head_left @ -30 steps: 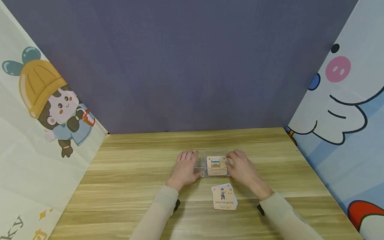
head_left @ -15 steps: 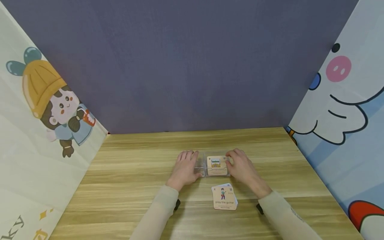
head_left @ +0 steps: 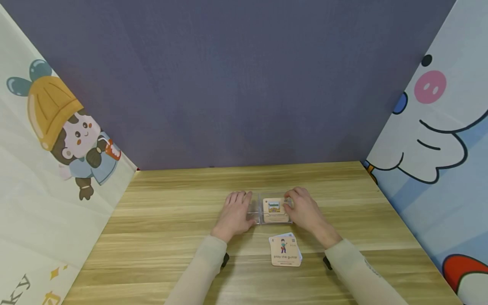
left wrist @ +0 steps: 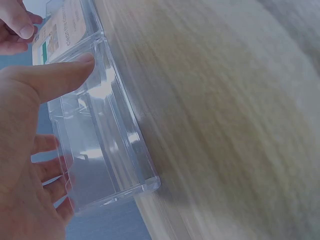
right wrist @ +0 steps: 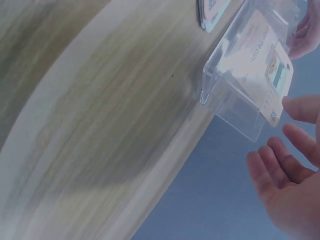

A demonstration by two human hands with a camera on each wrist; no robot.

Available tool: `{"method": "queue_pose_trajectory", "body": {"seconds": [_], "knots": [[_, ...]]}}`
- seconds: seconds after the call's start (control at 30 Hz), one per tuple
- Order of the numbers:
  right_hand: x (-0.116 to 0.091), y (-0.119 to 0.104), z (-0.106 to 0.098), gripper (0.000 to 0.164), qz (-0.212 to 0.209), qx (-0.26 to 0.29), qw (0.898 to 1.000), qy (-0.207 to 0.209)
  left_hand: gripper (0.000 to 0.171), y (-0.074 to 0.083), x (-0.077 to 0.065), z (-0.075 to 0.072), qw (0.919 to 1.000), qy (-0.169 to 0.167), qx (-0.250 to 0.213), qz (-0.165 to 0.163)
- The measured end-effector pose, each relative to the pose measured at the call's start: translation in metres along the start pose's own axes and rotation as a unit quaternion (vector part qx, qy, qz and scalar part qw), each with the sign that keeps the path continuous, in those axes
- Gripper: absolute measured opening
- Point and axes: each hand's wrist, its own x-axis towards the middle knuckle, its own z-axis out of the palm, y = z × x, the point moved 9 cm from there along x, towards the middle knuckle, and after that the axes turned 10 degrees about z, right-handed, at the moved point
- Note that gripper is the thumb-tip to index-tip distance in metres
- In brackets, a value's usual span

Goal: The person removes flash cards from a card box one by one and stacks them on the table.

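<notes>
A: What is the surface?

B: It is a table (head_left: pixel 160 237) with long wood grain, yellow and pale brown. Its far edge meets a dark blue-grey back wall (head_left: pixel 244 84).

A: And the sides of the room?

B: The left wall (head_left: pixel 23 165) is white and carries a printed figure (head_left: pixel 84 135) in a yellow cap, with a red cup. Low on it I can read the letters "ky". The right wall (head_left: pixel 465 38) shows a big white animal, drawn with a pink snout (head_left: pixel 430 87), on pale blue.

A: Where is the box?

B: The clear box (head_left: pixel 260 212) is on the table, near the middle, between the two hands. A card (head_left: pixel 274 207) is in its right compartment. A small pile (head_left: pixel 285 252) lies on the near side of the box, apart from it; the top one says "play the guitar".

A: How are the hands?

B: The left hand (head_left: pixel 234 214) grips the box's left part, thumb in front, fingers behind. The right hand (head_left: pixel 305 212) has loosely bent fingers, with a gap between thumb and forefinger, at the card's right edge. Whether it touches the card, I cannot tell.
</notes>
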Motion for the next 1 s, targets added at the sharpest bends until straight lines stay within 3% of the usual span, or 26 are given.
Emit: {"method": "queue_pose_trajectory", "body": {"seconds": [1.0], "knots": [[0.003, -0.005, 0.014, 0.032, -0.018, -0.040, 0.999, -0.015, 0.097, 0.003, 0.001, -0.001, 1.0000, 0.003, -0.005, -0.001]]}}
